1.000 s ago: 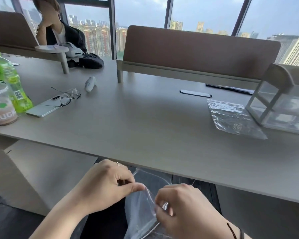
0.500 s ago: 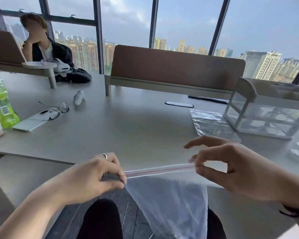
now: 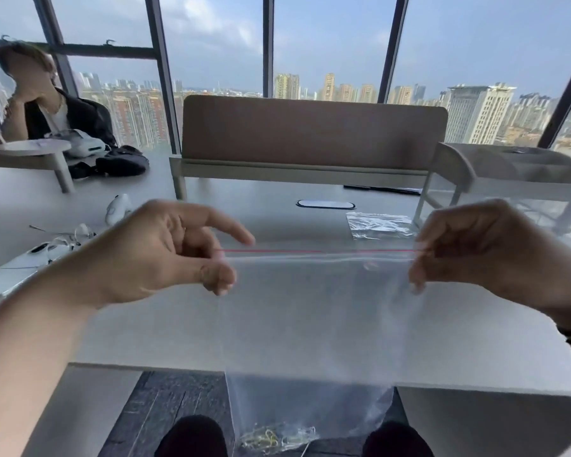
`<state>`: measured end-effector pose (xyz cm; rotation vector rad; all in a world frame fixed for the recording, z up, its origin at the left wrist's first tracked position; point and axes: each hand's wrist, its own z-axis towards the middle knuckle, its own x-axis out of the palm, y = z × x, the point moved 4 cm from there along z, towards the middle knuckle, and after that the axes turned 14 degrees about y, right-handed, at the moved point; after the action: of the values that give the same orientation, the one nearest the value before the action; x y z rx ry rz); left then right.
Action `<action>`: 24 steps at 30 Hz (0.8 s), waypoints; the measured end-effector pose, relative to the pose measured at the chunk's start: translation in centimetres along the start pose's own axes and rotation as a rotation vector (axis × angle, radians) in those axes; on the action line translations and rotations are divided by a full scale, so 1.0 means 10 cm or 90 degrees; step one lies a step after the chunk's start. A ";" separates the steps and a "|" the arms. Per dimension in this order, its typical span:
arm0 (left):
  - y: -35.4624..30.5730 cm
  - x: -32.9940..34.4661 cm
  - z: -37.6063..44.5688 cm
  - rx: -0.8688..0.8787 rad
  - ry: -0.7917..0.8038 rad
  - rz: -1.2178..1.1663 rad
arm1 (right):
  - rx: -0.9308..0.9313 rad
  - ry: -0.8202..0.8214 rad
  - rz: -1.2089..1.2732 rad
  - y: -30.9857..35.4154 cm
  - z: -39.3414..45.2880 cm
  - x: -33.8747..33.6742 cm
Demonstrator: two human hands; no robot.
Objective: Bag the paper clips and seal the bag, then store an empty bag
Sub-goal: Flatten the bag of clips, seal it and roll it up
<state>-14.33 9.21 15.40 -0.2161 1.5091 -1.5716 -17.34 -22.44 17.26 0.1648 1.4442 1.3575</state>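
Left hand [image 3: 165, 255] and right hand [image 3: 475, 252]: each pinches a top corner of my clear plastic zip bag with red seal line [image 3: 314, 311], held up over the desk edge. Loose metal paper clips [image 3: 274, 438]: at bag bottom. Step: sealing, seemingly done; next, the empty clear plastic bag [image 3: 379, 224] needs storing.

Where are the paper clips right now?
The small tangled paper clips sit at the bottom of the clear plastic zip bag, low in the head view, hanging below the desk edge.

no readable text, labels, brands or numbers anywhere in view; the bag [image 3: 310, 308] carries only a plain red seal line, no print
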 end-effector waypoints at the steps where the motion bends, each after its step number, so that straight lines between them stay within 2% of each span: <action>1: 0.03 -0.07 0.09 -0.004 -0.010 -0.017 | -0.008 -0.018 0.024 -0.04 0.07 -0.06; 3: 0.16 -0.19 0.28 -0.016 -0.063 -0.061 | -0.008 -0.068 0.095 -0.17 0.24 -0.18; 6: 0.50 -0.33 0.61 -0.041 -0.202 -0.092 | 0.030 -0.138 0.165 -0.52 0.59 -0.34; 11: 1.23 -0.43 0.97 -0.086 -0.375 0.003 | 0.148 -0.243 0.210 -1.36 1.13 -0.31; 18: 2.01 -0.37 1.24 -0.178 -0.458 0.127 | 0.267 -0.365 0.181 -2.29 1.43 -0.07; 22: 2.24 -0.38 1.37 -0.236 -0.466 0.089 | 0.308 -0.421 0.099 -2.54 1.53 -0.06; 24: 2.16 -0.32 1.36 -0.263 -0.433 0.181 | 0.328 -0.436 0.076 -2.64 1.57 -0.07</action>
<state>6.99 5.57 1.40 -0.6659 1.2240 -0.8199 8.83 -22.07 1.23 0.9653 1.1623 0.8556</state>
